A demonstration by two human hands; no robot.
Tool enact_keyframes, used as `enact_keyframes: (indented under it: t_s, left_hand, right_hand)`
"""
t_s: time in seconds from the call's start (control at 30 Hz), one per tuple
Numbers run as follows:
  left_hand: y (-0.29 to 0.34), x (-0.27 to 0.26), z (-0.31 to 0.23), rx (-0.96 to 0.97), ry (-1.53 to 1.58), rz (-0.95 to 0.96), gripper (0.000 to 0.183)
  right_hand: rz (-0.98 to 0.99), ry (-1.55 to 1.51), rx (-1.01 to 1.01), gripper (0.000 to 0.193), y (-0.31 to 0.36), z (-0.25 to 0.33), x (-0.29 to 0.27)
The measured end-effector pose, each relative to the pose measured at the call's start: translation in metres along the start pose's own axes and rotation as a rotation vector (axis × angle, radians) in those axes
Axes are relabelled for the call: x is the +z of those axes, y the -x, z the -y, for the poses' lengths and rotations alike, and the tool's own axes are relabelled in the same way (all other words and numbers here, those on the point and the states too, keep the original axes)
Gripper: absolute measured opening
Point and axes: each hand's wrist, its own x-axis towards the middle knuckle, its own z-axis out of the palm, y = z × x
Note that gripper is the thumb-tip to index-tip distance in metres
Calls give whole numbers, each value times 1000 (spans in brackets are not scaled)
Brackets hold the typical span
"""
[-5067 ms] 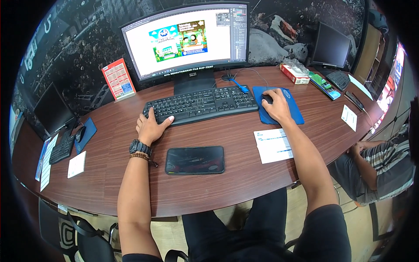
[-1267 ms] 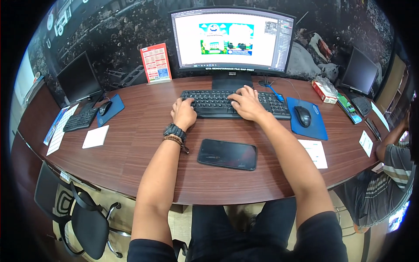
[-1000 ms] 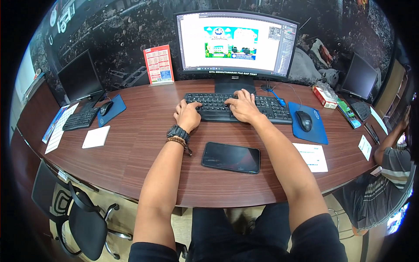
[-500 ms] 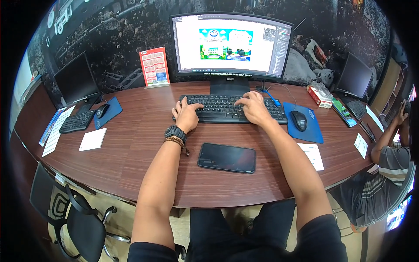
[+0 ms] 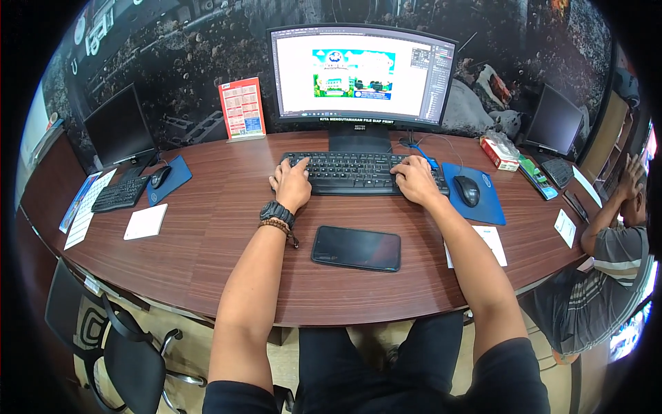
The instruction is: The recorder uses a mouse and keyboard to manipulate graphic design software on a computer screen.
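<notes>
A black keyboard (image 5: pixel 352 174) lies in front of the large curved monitor (image 5: pixel 293 83), whose screen shows a colourful green and blue banner layout. On its left end rests my left hand (image 5: pixel 292 186), fingers spread over the keys, with a black watch and a beaded bracelet at the wrist. My right hand (image 5: pixel 419 182) lies over the right part of the keyboard, fingers bent and apart on the keys. Neither hand holds anything. Just right of it, a black mouse (image 5: pixel 467 191) sits on a blue mouse pad (image 5: pixel 488 208). A dark smartphone (image 5: pixel 356 248) lies flat between my forearms.
Another monitor (image 5: pixel 121 127), keyboard (image 5: pixel 121 194) and white paper pad (image 5: pixel 145 222) occupy the desk's left side. A red and white desk calendar (image 5: pixel 243 110) stands behind. At right are a small red and white box (image 5: pixel 500 153) and a seated person (image 5: pixel 614 241). An office chair (image 5: pixel 134 359) stands lower left.
My right hand has shifted right along the keyboard, toward its right end. My left hand stays at the left end, with its fingers slightly moved. The view has shifted a little.
</notes>
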Motion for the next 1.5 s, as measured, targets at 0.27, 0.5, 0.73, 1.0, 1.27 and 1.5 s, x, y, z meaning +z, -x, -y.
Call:
enact_keyframes:
  t_s: [0.27, 0.5, 0.73, 1.0, 1.27, 1.5]
  left_hand:
    - [8, -9, -9, 28, -75, 76, 85]
    - [9, -7, -2, 36, -83, 76, 89]
    - [6, -9, -3, 37, -80, 75, 89]
    - [8, -8, -4, 33, -113, 93, 90]
    - [3, -9, -5, 52, -137, 85, 88]
    - [2, -5, -1, 72, -110, 63, 87]
  right_hand:
    - [-91, -82, -32, 26, -4, 15, -1]
    - [12, 59, -49, 28, -3, 20, -8]
    - [-144, 282, 297, 33, 32, -60, -64]
    - [-129, -2, 368, 38, 68, -99, -74]
    - [-186, 5, 310, 36, 70, -101, -70]
    - [-199, -32, 301, 35, 71, -104, -66]
